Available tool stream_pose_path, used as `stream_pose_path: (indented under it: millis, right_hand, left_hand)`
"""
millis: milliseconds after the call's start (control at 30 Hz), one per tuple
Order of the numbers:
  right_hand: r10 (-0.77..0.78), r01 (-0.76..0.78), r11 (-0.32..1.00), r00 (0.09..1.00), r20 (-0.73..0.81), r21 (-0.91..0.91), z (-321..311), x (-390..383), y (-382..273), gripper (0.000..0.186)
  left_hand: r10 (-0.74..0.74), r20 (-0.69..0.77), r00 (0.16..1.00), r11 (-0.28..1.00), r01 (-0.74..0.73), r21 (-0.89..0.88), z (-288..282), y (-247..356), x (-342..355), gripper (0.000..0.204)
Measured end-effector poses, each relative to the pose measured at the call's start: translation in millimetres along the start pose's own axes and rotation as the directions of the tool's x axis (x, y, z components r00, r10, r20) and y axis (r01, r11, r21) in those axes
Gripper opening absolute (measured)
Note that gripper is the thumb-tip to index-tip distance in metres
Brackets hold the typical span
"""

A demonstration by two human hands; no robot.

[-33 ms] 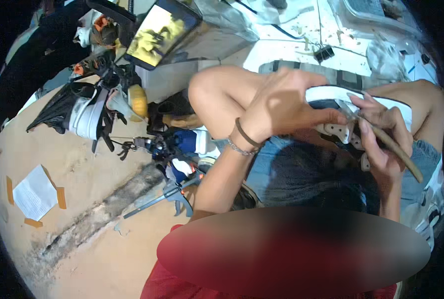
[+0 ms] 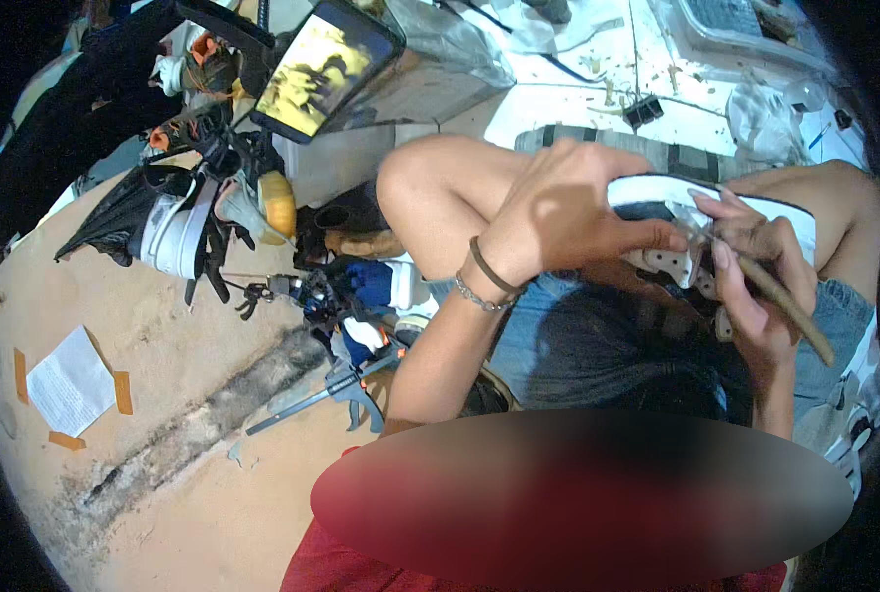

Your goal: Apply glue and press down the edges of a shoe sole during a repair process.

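Observation:
My left hand (image 2: pixel 563 212) grips the toe end of a shoe (image 2: pixel 642 189) with a white sole, dark band and perforated pale part, held over my lap. Its thumb presses near the middle of the shoe. My right hand (image 2: pixel 767 266) is closed round a tool with a long wooden handle (image 2: pixel 800 321); its fingertips also rest on the shoe. The tool's head (image 2: pixel 696 232) meets the shoe beside my left thumb and is partly hidden by fingers. My bare knees are bent either side.
A phone (image 2: pixel 326 69) with a lit screen is at upper left. Piled shoes (image 2: pixel 168 237), a grey trigger clamp (image 2: pixel 346 390) and a taped paper (image 2: pixel 70 380) lie at left. A black clip (image 2: pixel 642 111), plastic bags (image 2: pixel 765 128) and a clear bin (image 2: pixel 721 20) are at upper right.

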State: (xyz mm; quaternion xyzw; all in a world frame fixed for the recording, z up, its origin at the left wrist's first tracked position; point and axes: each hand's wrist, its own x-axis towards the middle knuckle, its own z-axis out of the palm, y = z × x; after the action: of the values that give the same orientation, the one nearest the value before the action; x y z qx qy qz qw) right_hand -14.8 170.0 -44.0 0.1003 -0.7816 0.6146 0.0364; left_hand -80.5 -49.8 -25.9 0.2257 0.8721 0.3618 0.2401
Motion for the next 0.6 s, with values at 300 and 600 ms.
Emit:
stream_pose_path:
  millis: [300,600]
  right_hand:
    - [0.009,-0.009,1.0,1.0,0.001,0.018,8,4,2,0.017]
    - [-0.092,0.095,0.993,0.995,-0.043,0.073,6,4,11,0.017]
  left_hand:
    - [-0.054,0.08,0.995,0.986,0.066,-0.155,-9,-2,-4,0.034]
    - [-0.092,0.059,0.994,0.994,0.095,-0.053,-9,4,2,0.04]
